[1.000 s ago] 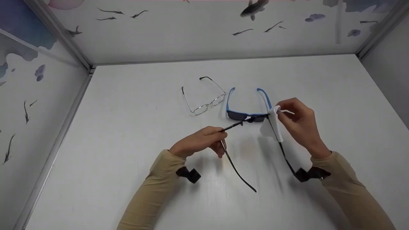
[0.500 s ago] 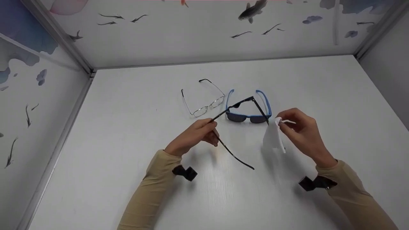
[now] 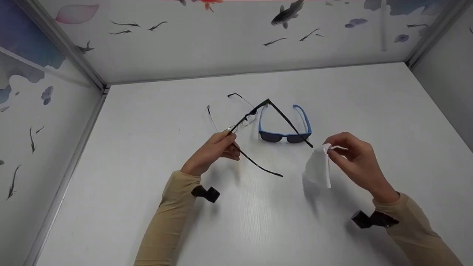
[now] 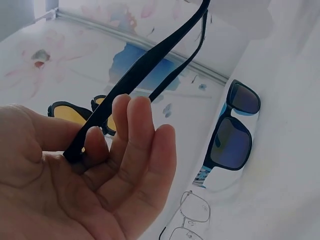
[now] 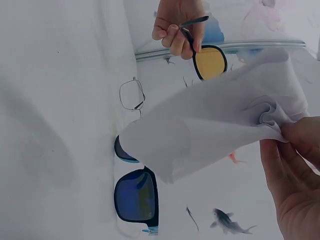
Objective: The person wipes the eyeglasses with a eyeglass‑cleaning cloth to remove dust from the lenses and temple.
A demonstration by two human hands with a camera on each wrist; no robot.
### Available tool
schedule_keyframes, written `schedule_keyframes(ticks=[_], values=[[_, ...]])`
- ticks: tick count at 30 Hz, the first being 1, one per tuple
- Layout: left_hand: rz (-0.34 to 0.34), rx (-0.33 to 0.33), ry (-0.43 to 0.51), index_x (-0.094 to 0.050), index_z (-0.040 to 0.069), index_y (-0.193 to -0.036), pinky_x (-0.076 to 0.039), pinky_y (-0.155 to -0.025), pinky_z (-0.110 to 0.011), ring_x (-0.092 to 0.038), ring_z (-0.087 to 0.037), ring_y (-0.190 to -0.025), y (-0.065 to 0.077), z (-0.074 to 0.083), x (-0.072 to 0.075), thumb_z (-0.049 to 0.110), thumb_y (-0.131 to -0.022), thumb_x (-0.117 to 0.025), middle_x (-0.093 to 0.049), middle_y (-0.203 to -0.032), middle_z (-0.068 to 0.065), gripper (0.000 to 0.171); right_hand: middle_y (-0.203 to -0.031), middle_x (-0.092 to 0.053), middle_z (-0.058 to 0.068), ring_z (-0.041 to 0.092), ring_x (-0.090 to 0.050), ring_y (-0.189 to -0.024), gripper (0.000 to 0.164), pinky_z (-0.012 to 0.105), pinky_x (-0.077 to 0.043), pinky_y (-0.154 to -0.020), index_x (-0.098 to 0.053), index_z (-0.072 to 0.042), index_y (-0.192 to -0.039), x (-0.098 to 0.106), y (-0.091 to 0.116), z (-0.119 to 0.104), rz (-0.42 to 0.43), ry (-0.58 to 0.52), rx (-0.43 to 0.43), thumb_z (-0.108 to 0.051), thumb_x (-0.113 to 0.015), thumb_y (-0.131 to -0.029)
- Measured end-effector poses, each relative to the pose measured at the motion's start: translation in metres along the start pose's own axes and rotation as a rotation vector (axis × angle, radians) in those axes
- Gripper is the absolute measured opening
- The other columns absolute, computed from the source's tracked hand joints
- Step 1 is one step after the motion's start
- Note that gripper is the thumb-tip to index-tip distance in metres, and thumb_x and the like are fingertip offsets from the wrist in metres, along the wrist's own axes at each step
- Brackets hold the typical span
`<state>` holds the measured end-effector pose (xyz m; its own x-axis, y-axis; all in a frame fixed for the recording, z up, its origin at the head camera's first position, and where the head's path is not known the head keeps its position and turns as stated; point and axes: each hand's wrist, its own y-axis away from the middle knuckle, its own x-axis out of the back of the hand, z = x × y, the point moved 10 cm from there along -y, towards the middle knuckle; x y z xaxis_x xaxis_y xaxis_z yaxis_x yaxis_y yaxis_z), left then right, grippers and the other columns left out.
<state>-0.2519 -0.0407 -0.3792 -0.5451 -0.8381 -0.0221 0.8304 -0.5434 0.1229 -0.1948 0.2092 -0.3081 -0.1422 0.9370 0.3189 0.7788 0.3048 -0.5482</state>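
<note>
In my left hand [image 3: 214, 147] I pinch black-framed glasses [image 3: 284, 117] near one hinge, both temples unfolded and raised above the table. Their yellow lenses [image 4: 70, 113] show in the left wrist view. My right hand [image 3: 356, 162] pinches a white cloth [image 3: 317, 170] by one corner between thumb and fingers, and the cloth hangs down apart from the glasses. Blue sunglasses [image 3: 271, 137] with dark lenses lie on the table between and beyond my hands, temples open. Thin metal-framed eyeglasses [image 3: 248, 120] lie to their left, partly covered by the black glasses in the head view.
All this is over a white table [image 3: 129, 155]. White panels printed with fish [image 3: 288, 14] and plants stand along its back and left edges. A small black camera [image 3: 207, 193] sits on each wrist.
The black glasses have come away from the cloth and swung up and left with my left hand. My right hand, still holding the cloth, has moved slightly right and nearer to me.
</note>
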Motion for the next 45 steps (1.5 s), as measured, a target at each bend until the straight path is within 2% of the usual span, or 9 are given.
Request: schedule_keyframes(ticks=[6,12,18,25,31,36,40,45], values=[[0.028,0.025,0.015,-0.047,-0.004,-0.09,-0.047,-0.079,-0.043,-0.059,-0.022,-0.075,-0.001,-0.007,0.009,0.012,-0.097,-0.036,-0.056,-0.078,-0.013,0.02,-0.091,-0.056,0.021,0.017,-0.058,-0.083,0.024,0.024,-0.05,-0.068,-0.054,0.013,-0.096,-0.008,-0.001,0.0,-0.039,0.004,-0.003,0.024,-0.052,-0.074],[0.008,0.039,0.016,-0.047,-0.005,-0.089,-0.047,-0.079,-0.043,-0.059,-0.026,-0.076,0.0,-0.011,0.001,0.013,-0.097,-0.037,-0.056,-0.078,-0.013,0.021,-0.093,-0.056,0.019,0.019,-0.058,-0.085,0.023,0.026,-0.051,-0.069,-0.055,0.011,-0.097,-0.013,-0.005,0.001,-0.046,0.008,-0.015,0.021,-0.053,-0.076],[-0.065,0.043,0.011,-0.045,-0.01,-0.088,-0.047,-0.078,-0.043,-0.058,-0.03,-0.073,0.002,-0.011,-0.014,0.014,-0.097,-0.038,-0.053,-0.075,-0.013,0.026,-0.093,-0.057,0.02,0.019,-0.058,-0.086,0.024,0.026,-0.05,-0.071,-0.055,0.011,-0.097,-0.014,-0.008,0.003,-0.06,0.066,0.003,0.02,-0.055,-0.075],[-0.182,0.048,0.009,-0.045,-0.009,-0.086,-0.048,-0.074,-0.039,-0.056,-0.023,-0.065,0.008,-0.008,-0.03,0.013,-0.097,-0.038,-0.048,-0.07,-0.011,0.025,-0.093,-0.056,0.018,0.017,-0.058,-0.088,0.026,0.025,-0.049,-0.074,-0.054,0.012,-0.098,-0.011,-0.008,0.008,-0.056,0.159,0.028,0.021,-0.056,-0.074],[-0.27,0.022,-0.032,-0.043,-0.009,-0.083,-0.049,-0.069,-0.037,-0.053,-0.023,-0.061,0.013,-0.002,-0.043,0.008,-0.097,-0.035,-0.048,-0.069,-0.015,0.024,-0.092,-0.056,0.02,0.018,-0.058,-0.087,0.026,0.025,-0.049,-0.074,-0.054,0.012,-0.097,-0.011,-0.014,0.011,-0.051,0.172,0.065,0.023,-0.055,-0.073],[-0.314,0.016,-0.044,-0.043,-0.008,-0.08,-0.049,-0.067,-0.037,-0.054,-0.023,-0.06,0.015,-0.001,-0.052,0.007,-0.096,-0.036,-0.051,-0.069,-0.017,0.023,-0.092,-0.057,0.016,0.019,-0.058,-0.086,0.033,0.024,-0.049,-0.074,-0.057,0.008,-0.096,-0.01,-0.018,0.024,-0.019,0.175,0.119,0.026,-0.057,-0.069],[-0.338,0.015,-0.059,-0.045,-0.007,-0.078,-0.05,-0.066,-0.037,-0.054,-0.023,-0.059,0.016,-0.002,-0.057,0.006,-0.095,-0.037,-0.053,-0.069,-0.016,0.023,-0.093,-0.058,0.013,0.021,-0.058,-0.086,0.033,0.025,-0.049,-0.074,-0.058,0.006,-0.097,-0.01,-0.022,0.03,0.017,0.18,0.152,0.024,-0.057,-0.07],[-0.325,0.026,-0.045,-0.044,-0.009,-0.08,-0.05,-0.067,-0.036,-0.055,-0.023,-0.06,0.017,-0.004,-0.057,0.006,-0.095,-0.037,-0.053,-0.069,-0.017,0.023,-0.093,-0.058,0.011,0.021,-0.058,-0.085,0.033,0.025,-0.049,-0.074,-0.059,0.004,-0.097,-0.013,-0.022,0.029,0.029,0.196,0.185,0.022,-0.059,-0.07]])
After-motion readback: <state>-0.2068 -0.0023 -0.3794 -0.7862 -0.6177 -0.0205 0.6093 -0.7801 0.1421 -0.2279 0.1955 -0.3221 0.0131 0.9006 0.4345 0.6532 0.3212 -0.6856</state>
